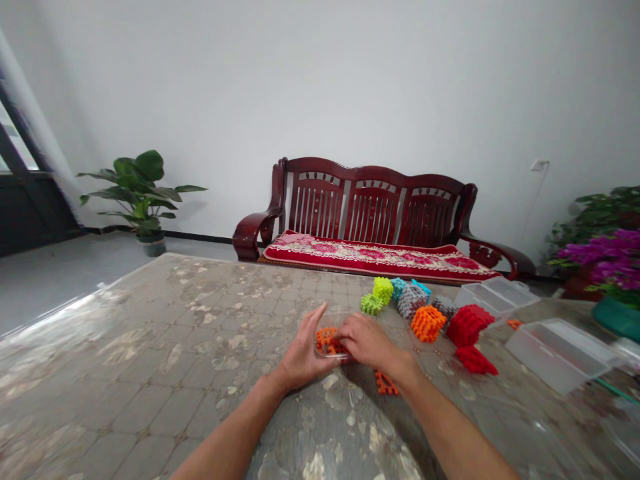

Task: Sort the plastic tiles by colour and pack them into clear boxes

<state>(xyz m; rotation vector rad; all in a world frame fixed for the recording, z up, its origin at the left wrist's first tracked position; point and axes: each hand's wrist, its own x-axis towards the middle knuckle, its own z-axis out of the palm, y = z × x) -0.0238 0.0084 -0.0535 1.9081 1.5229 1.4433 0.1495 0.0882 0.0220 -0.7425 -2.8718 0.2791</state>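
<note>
On the table in front of me, a small clear plastic box (342, 356) holds orange interlocking foam-like pieces (326, 339). My left hand (306, 350) wraps the box's left side, with its thumb along the near edge. Over the right part of the box, my right hand (367, 340) has its fingers bent down and pinched at the orange pieces. What exactly lies between those fingertips is partly hidden. A loose flat orange piece (387, 383) lies on the table beneath my right wrist.
Beyond my right hand sit assembled blocks: lime green (383, 291), grey (412, 302), orange (429, 324) and red (469, 325). A flat red piece (476, 361) lies nearby. Translucent bins (560, 353) stand at the right. A wooden bench (377, 207) is behind the patterned table (165, 373).
</note>
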